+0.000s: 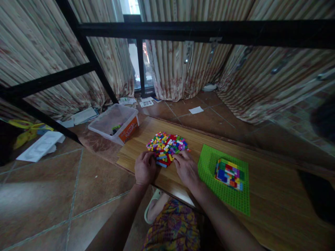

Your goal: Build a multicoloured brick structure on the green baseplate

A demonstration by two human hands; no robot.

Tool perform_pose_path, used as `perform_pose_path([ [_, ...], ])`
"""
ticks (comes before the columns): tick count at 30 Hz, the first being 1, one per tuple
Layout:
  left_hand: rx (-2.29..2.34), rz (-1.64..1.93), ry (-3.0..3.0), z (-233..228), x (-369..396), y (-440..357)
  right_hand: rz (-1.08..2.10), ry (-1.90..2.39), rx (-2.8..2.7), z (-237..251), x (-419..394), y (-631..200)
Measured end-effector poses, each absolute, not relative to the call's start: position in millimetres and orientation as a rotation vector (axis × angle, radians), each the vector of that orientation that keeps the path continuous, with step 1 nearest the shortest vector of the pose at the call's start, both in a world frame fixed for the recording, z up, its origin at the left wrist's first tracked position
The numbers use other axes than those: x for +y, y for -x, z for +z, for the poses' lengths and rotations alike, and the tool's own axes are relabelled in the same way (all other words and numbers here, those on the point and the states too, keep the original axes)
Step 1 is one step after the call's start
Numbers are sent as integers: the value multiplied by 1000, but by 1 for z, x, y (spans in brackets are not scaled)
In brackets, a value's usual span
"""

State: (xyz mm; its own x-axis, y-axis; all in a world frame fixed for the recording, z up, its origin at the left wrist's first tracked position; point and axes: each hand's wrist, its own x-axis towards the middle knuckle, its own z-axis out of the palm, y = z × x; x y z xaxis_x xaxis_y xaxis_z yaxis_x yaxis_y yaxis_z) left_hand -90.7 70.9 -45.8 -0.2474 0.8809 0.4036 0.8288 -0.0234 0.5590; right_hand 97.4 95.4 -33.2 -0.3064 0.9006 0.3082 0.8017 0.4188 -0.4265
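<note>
A heap of small toy building bricks (167, 144) in many colours lies on the wooden bench top. At its near left edge is my left hand (145, 168), fingers curled in and tips against the bricks; whatever they hold is hidden. My right hand (186, 169) reaches into the near right side of the heap, thumb and fingers drawn together, and anything between them is too small to make out. To the right, a green studded baseplate (206, 177) carries a block built of layered multicoloured bricks (229, 174).
An open clear plastic box (112, 122) with an orange label and some pieces inside stands beyond the bench's left end. A dark flat object (318, 195) lies at the right of the wooden top (274, 188). Papers (196, 110) and a white tray (40, 146) are on the floor.
</note>
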Motion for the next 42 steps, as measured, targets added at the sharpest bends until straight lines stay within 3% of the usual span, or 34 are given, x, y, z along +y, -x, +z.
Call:
perform_pose_path([
  [11, 2114, 1233, -1818, -48, 71, 91, 299, 1403, -2146, -36, 68, -117],
  [18, 1944, 1466, -1710, -27, 55, 80, 529, 1302, -1823, -14, 42, -133],
  [27, 1161, 918, -1166, 24, 27, -1, 785, 1299, -1650, 18, 9, -151],
  [42, 924, 547, -466, 15, 5, -24, 1111, 1367, -1171, -8, -29, -177],
])
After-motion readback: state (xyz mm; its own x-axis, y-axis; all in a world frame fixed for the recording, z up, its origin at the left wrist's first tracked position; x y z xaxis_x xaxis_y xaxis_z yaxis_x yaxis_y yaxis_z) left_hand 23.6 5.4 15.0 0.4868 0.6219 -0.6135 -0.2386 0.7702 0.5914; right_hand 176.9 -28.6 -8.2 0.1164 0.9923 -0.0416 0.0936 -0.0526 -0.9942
